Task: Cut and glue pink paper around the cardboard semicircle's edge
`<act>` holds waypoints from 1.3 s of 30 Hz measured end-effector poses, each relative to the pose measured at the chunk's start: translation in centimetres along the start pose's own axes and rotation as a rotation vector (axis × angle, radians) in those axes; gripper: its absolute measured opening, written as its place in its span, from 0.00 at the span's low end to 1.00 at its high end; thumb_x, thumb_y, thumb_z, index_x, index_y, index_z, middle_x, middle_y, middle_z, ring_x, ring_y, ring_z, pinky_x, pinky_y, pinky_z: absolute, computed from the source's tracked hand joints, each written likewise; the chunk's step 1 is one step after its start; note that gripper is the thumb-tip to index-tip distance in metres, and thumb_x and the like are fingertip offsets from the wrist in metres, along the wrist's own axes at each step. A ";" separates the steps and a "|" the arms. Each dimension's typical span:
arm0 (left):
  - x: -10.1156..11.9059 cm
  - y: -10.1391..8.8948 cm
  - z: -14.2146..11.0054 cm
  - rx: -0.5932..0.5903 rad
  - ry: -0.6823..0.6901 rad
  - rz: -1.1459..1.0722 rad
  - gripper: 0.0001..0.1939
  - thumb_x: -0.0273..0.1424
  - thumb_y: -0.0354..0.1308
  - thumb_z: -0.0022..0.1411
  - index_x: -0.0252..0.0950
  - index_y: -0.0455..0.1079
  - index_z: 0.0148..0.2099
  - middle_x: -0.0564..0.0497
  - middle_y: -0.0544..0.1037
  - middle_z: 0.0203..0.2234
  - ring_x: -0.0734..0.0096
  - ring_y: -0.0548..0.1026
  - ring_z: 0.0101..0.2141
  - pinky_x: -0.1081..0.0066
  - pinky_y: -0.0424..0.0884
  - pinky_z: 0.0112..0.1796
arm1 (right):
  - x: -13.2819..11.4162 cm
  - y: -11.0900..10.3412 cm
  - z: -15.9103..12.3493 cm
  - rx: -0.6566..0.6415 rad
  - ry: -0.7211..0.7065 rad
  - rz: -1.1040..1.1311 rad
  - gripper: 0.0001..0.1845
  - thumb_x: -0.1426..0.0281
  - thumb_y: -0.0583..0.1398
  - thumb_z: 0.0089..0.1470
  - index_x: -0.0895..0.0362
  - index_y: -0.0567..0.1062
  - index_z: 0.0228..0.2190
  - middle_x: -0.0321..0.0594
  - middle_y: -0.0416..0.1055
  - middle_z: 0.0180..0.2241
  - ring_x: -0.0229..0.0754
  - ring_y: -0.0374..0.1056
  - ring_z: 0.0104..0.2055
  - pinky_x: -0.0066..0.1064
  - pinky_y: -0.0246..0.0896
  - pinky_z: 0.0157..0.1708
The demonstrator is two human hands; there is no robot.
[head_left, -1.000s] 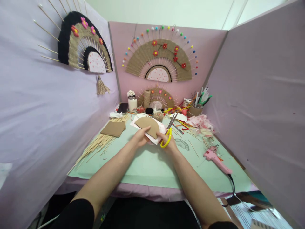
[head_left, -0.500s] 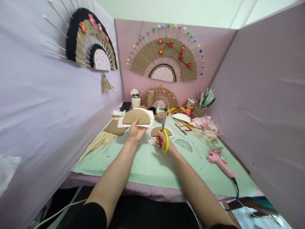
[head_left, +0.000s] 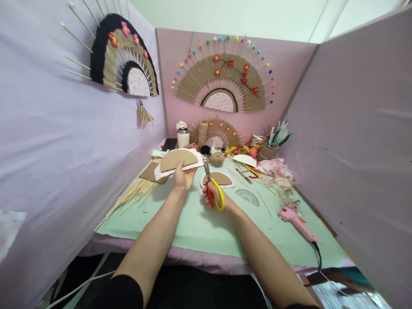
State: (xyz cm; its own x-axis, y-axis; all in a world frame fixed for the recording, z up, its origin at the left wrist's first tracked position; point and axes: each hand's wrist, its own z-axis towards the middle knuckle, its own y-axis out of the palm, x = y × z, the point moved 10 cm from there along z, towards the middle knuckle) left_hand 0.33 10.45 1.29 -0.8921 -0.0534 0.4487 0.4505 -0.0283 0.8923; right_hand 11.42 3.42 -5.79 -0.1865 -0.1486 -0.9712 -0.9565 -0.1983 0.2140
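White bottle (head_left: pixel 183 139) beside twine spool (head_left: pixel 202 134)

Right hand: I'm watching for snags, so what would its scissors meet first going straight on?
Probably the right end of the white fabric under the cardboard half-circle in the left hand; depth is unclear, so the blades might pass beside it toward the black bundle.

A: Legible inscriptions, any?
B: None. Protractor (head_left: pixel 247 196): carries graduated marks along its curved edge; any numerals are too small to read.
A: Glue gun (head_left: pixel 298 222), right of the protractor?
B: Body marking, if any, is illegible at this size.
A: Bottle (head_left: pixel 183 138), beyond and left of the protractor?
B: Likewise; wording, brand and number are unreadable.
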 end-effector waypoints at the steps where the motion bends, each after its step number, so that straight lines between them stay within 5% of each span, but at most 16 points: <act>1: 0.1 -0.2 0.0 0.014 0.011 0.012 0.13 0.30 0.52 0.59 0.34 0.69 0.47 0.44 0.77 0.39 0.64 0.73 0.45 0.63 0.70 0.44 | -0.1 0.1 -0.1 -0.007 -0.008 -0.016 0.25 0.46 0.54 0.48 0.57 0.68 0.28 0.34 0.65 0.23 0.32 0.58 0.17 0.24 0.51 0.13; 39: -0.5 -0.6 0.0 0.025 0.021 0.025 0.12 0.26 0.55 0.55 0.34 0.70 0.43 0.46 0.77 0.38 0.65 0.74 0.42 0.60 0.69 0.45 | -1.0 0.1 -1.3 0.068 0.072 -0.138 0.27 0.43 0.52 0.48 0.56 0.64 0.24 0.32 0.63 0.18 0.32 0.60 0.14 0.27 0.60 0.13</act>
State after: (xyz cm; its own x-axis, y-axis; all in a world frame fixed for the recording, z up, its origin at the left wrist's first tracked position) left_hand 0.47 10.51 0.54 -0.8797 -0.0751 0.4695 0.4710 -0.0023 0.8821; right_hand 11.83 2.33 -4.66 -0.0383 -0.1945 -0.9802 -0.9853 -0.1561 0.0694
